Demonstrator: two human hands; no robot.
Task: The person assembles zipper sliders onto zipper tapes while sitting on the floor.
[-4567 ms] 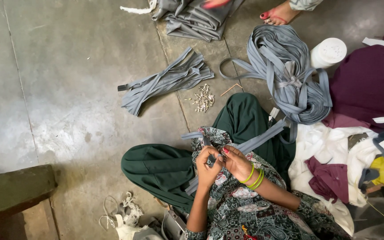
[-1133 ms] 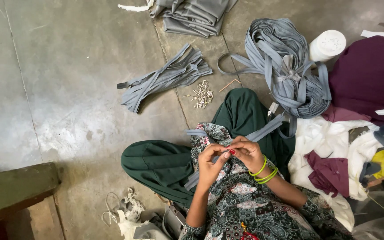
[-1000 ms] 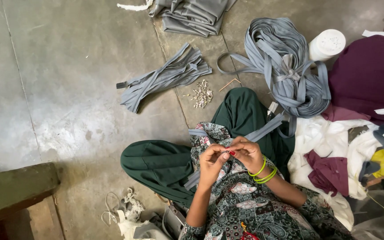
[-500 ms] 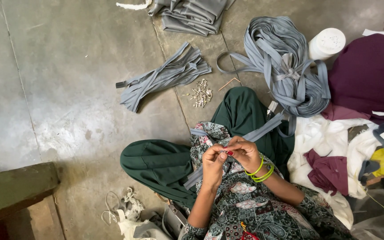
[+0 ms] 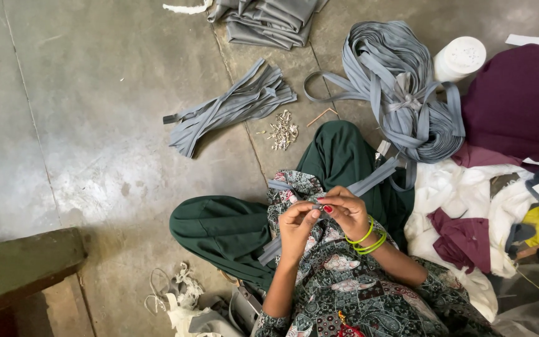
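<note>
Pinching grey strap [image 5: 369, 182] | left hand [image 5: 296, 226], right hand [image 5: 343, 212] together | flat, narrow, long

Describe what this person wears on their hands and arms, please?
The right hand has red-painted nails and green and yellow bangles at the wrist. The left hand is bare, with no jewellery in view. Both forearms are bare; patterned dark-green sleeves with pink and white motifs start near the elbows.

Single head view, looking straight down (close) at lap, floor [image 5: 95, 125].
</note>
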